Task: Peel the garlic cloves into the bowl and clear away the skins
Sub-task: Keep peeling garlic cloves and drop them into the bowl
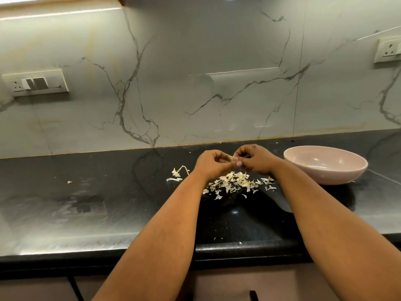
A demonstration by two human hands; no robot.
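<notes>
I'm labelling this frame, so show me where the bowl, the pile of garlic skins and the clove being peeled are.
bowl (338, 178): head view, outer wall.
pile of garlic skins (237, 181): head view, pile's middle.
clove (231, 158): head view, tip visible between both hands.

A pink bowl (325, 165) and scattered garlic skins (236, 182) crowd the surface (86, 192) at right; its left half lies open.

Home kitchen: black stone counter (86, 203), marble backsplash (195, 72), wall sockets (35, 83).
</notes>
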